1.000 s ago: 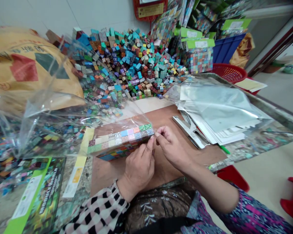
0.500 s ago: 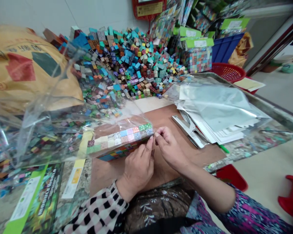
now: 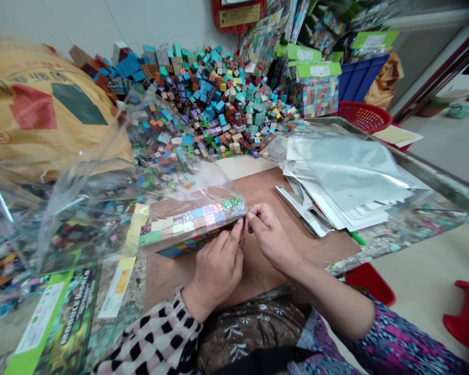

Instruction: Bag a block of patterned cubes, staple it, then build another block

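Note:
A block of small patterned cubes lies inside a clear plastic bag on a brown board. The bag's loose part spreads up and to the left. My left hand is closed at the block's right end, thumb and fingers pinching the bag's edge. Just to its right, my right hand pinches the same corner of the bag, its fingertips almost touching the left ones. What exactly lies between the fingertips is too small to make out clearly.
Behind the board rises a heap of loose coloured cubes. A metal stapler lies to the right, against a stack of white sheets and plastic sleeves. At left are a yellow sack and a green-edged printed card; a red basket stands far right.
My left hand has shifted slightly left and down along the block's edge. My right hand keeps its pinch in nearly the same place, and the bagged block lies still.

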Action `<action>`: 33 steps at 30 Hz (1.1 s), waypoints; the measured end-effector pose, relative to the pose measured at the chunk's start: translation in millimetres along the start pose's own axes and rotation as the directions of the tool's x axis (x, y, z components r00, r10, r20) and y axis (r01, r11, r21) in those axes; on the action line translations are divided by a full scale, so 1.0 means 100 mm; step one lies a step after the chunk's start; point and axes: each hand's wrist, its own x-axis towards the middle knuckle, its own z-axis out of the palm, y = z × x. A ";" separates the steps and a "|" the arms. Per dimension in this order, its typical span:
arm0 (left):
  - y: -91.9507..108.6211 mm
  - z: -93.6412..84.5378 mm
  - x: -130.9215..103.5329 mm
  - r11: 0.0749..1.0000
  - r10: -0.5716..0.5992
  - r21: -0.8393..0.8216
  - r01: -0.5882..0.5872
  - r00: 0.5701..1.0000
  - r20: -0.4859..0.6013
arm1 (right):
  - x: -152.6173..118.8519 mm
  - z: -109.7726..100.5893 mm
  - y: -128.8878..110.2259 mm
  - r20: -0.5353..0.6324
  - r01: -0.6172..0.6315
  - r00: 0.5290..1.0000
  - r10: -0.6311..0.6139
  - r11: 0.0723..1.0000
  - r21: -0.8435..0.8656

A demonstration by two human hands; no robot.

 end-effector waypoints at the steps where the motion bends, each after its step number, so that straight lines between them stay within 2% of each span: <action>1: 0.00 0.00 0.00 1.000 0.001 -0.001 -0.001 1.000 -0.001 | 0.00 0.00 0.00 -0.004 -0.001 1.000 0.001 1.000 0.005; 10: -0.01 -0.02 0.01 1.000 0.007 -0.016 -0.007 1.000 0.009 | 0.01 0.02 0.01 -0.020 -0.035 0.999 0.037 0.998 0.060; 33: -0.07 -0.04 -0.01 0.998 -0.011 -0.057 0.010 1.000 -0.022 | 0.03 -0.01 -0.05 -0.006 -0.061 0.998 0.061 0.998 -0.017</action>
